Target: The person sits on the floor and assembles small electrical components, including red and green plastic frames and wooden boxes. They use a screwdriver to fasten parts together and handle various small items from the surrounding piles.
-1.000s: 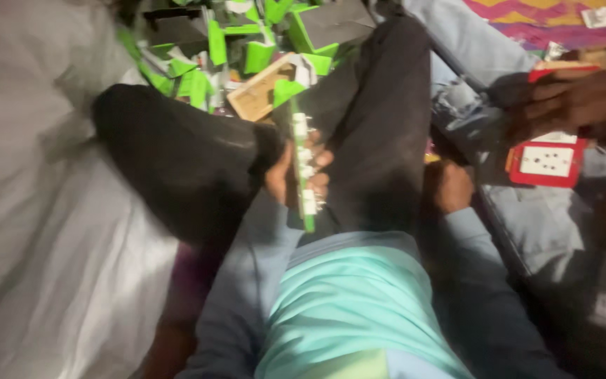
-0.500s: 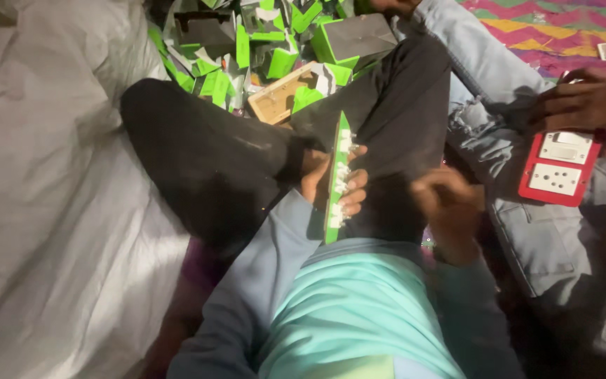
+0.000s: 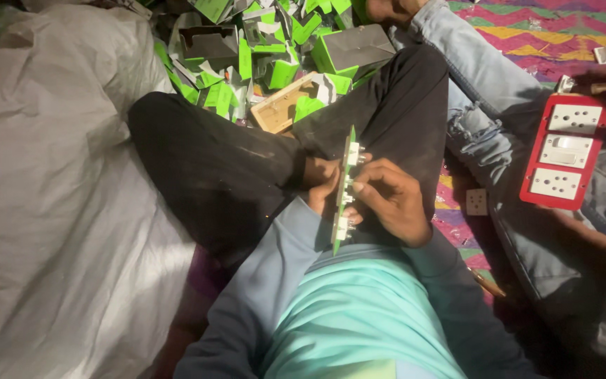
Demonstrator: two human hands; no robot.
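Observation:
I sit cross-legged in black trousers and hold a long green switch plate edge-on over my lap, its white sockets facing right. My left hand grips the plate from behind, mostly hidden by it. My right hand rests on the plate's socket side, fingertips on one of the white modules in the middle.
A heap of green and grey cardboard boxes lies beyond my knees, with a tan tray in it. A large white sack fills the left. At the right another person in jeans holds a red switch plate; a loose white socket lies on the patterned mat.
My right hand has come up from my lap onto the green plate. The view has shifted left and down, so the plate and the red board sit further right.

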